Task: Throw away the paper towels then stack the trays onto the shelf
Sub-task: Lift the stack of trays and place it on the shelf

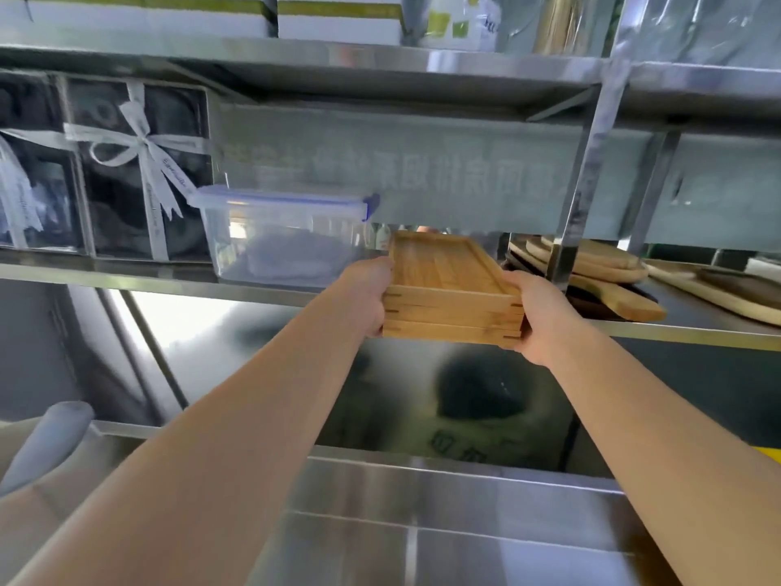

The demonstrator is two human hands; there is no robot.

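i am holding a stack of wooden trays, three by the layers i can count at the near edge, my left hand and right hand each closed around one end, easing it onto the steel shelf between a plastic box and some cutting boards. no paper towels are showing, so i am judging that part done; only setting the stack down is remaining.

a stack of wooden trays sits at the steel shelf's front edge, between a clear lidded plastic container at left and round wooden boards at right.
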